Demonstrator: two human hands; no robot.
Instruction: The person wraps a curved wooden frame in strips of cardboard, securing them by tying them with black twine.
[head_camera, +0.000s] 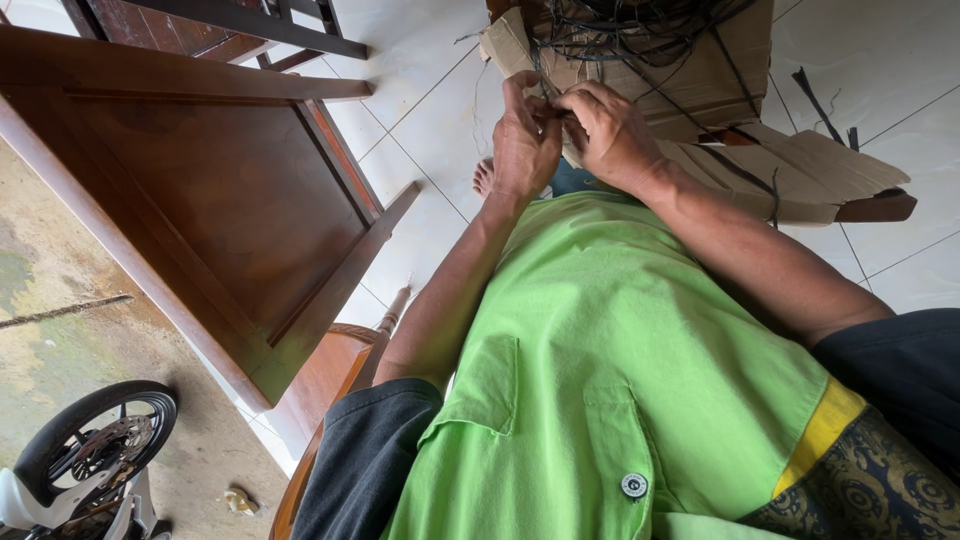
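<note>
Both hands are meeting over the cardboard sheet (690, 90): the left hand (527, 140) and right hand (607, 130) are each pinching closed on one thin dark strand (556, 113), which is running crosswise between their fingertips, equally near both, below the tangled strand pile (630, 30).

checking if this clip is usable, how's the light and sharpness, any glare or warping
Head view: even daylight, soft shadows only, mild sheen on the white floor tiles. Left hand and right hand are fairly sharp; the dark strands they work blur together. Wide-lens tilt skews the wooden door and green shirt.
</note>
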